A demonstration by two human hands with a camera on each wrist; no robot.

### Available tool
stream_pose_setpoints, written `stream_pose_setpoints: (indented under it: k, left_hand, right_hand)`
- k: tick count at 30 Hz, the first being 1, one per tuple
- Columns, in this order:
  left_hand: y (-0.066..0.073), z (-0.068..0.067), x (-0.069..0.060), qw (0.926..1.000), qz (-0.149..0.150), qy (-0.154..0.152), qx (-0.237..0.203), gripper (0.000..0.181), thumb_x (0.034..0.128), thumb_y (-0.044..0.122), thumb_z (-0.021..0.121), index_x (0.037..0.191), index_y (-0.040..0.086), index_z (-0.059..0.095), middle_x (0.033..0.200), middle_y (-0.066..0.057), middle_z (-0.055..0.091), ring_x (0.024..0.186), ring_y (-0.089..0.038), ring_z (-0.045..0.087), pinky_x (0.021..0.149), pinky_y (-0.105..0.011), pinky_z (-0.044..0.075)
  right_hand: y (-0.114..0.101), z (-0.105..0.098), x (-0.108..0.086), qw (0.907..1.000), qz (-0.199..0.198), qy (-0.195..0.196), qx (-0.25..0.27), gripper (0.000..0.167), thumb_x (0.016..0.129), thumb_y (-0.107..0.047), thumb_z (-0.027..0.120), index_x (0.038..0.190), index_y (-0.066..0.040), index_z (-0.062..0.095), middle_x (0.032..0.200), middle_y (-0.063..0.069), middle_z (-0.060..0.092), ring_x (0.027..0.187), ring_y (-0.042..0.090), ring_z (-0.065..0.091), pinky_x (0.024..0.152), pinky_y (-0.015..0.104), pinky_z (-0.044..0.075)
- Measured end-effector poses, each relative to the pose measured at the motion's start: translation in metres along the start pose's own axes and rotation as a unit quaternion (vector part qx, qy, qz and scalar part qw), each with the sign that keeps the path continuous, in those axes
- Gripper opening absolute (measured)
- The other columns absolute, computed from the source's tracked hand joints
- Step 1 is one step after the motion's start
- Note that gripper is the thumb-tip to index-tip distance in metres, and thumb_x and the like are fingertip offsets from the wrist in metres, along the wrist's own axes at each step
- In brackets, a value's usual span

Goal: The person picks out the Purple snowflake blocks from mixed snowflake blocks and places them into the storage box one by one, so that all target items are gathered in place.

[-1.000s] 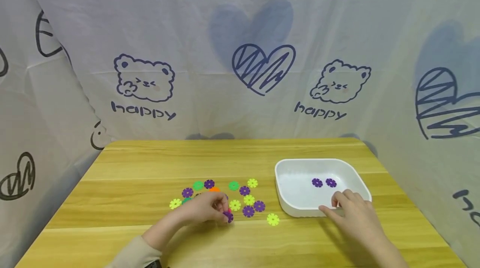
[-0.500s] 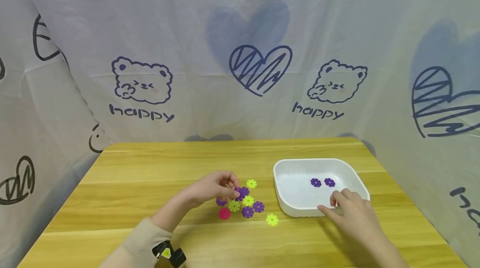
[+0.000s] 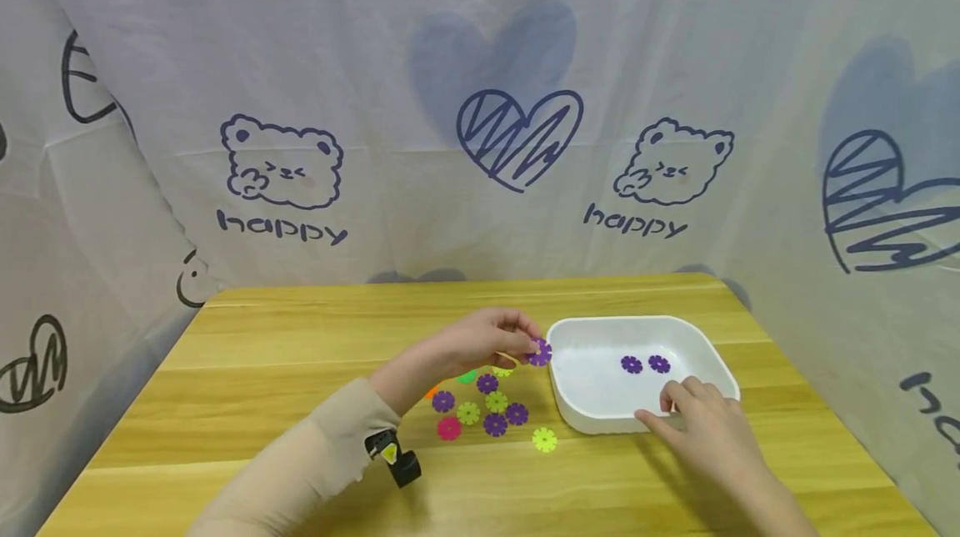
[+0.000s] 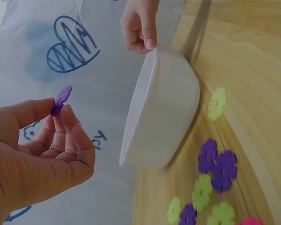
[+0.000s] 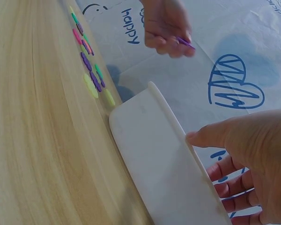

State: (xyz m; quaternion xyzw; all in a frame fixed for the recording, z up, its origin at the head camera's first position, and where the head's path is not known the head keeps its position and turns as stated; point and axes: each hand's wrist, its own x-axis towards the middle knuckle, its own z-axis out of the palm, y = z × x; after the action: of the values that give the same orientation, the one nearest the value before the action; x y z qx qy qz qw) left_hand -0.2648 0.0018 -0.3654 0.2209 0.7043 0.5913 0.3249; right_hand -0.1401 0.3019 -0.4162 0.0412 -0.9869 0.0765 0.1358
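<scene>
Left hand [image 3: 491, 335] pinches a purple disc [image 3: 542, 352] by the tray [image 3: 615, 423]'s left side; best clear it high, right hand [image 3: 701, 422] gripping the near side.

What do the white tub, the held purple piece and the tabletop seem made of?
White tub: probably plastic, smooth satin, rounded walls. Purple piece: likely plastic, fairly matte, evenly coloured, cleanly notched. Tabletop: wood or wood-look laminate, satin; grain streaks fit both.
</scene>
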Motion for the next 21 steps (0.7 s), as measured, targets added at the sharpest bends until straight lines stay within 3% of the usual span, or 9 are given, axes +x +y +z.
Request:
stream_pose_setpoints:
  k: [6, 11, 21]
  left_hand:
    - [0.004, 0.016, 0.031, 0.9994, -0.019, -0.005, -0.030, 0.018, 0.0960, 0.011, 0.059, 0.114, 0.006, 0.060, 0.092, -0.001, 0.064, 0.082, -0.014, 0.062, 0.070, -0.024, 0.052]
    - [0.004, 0.030, 0.057, 0.9973, -0.043, 0.012, -0.057, 0.018, 0.0949, 0.011, 0.060, 0.113, 0.007, 0.062, 0.088, -0.001, 0.063, 0.077, -0.014, 0.062, 0.066, -0.022, 0.051]
    - [0.002, 0.062, 0.100, 0.9956, -0.060, 0.033, -0.064, 0.018, 0.0958, 0.011, 0.059, 0.112, 0.007, 0.067, 0.085, -0.002, 0.065, 0.074, -0.014, 0.062, 0.063, -0.021, 0.050]
  right_hand:
    - [0.001, 0.001, 0.001, 1.0000, 0.007, -0.001, -0.001, 0.037, 0.085, -0.055, 0.067, 0.078, -0.019, 0.056, 0.077, -0.005, 0.052, 0.075, 0.015, 0.048, 0.070, 0.043, 0.041]
    - [0.001, 0.001, 0.002, 1.0000, 0.007, -0.002, -0.001, 0.037, 0.085, -0.054, 0.067, 0.079, -0.019, 0.056, 0.076, -0.004, 0.052, 0.074, 0.015, 0.048, 0.068, 0.042, 0.041]
    - [0.000, 0.001, 0.000, 0.9999, 0.009, -0.004, 0.004, 0.037, 0.085, -0.053, 0.067, 0.080, -0.018, 0.057, 0.076, -0.004, 0.051, 0.074, 0.016, 0.048, 0.069, 0.042, 0.040]
